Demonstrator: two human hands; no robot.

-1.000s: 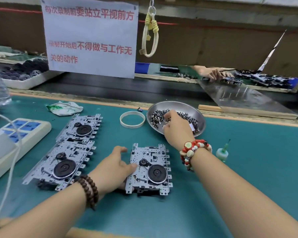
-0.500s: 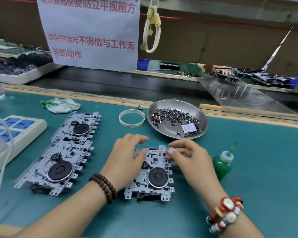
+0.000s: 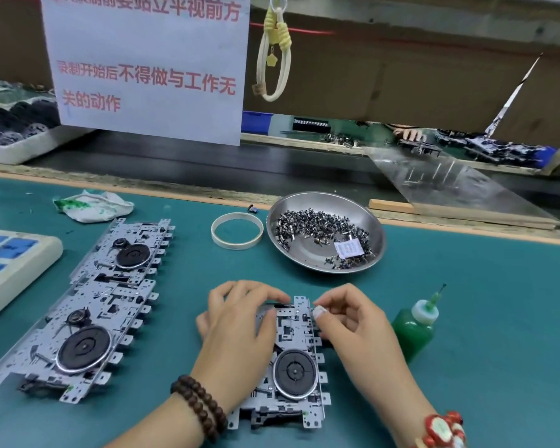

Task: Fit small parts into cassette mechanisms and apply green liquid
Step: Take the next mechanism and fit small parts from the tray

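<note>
Teal table (image 3: 466, 318): my left hand (image 3: 240, 331) rests relaxed on cassette mechanism (image 3: 291, 357); right hand (image 3: 353, 321) pinches small part there.

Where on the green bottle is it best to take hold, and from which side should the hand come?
Grip the green bottle around its round body, below the white cap. Come from its right or from above: it stands upright with open mat there, while the right hand and the mechanism crowd its left.
</note>
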